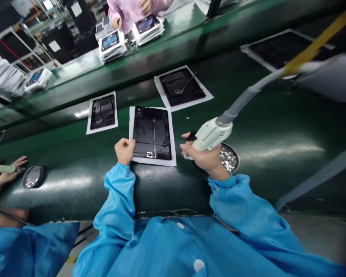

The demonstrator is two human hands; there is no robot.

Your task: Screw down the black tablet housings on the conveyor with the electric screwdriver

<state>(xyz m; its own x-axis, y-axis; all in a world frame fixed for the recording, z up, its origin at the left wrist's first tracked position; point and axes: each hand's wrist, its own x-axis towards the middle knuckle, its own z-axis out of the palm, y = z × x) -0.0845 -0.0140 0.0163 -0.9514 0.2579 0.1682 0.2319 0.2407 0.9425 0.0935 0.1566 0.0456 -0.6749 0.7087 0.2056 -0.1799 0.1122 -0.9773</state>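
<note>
A black tablet housing (pixel 152 134) with a small circuit piece at its near edge lies on a white foam sheet (pixel 173 157) in front of me. My left hand (pixel 125 151) is closed at the left edge of the housing and sheet, thumb against the border. In my right hand (pixel 205 157) is a pale green electric screwdriver (pixel 210 134) with a grey cable, held right of the housing. Its tip is hidden by my fingers. Beside and partly behind that hand stands a round dish of small shiny screws (pixel 229 157).
Other housings on foam lie farther along the green bench, one at the left (pixel 103 111) and one behind (pixel 182 86). A co-worker's hand (pixel 13 171) and a second dish (pixel 33 177) are at the left. Opposite, someone in pink stands by stacked tablets (pixel 112 42).
</note>
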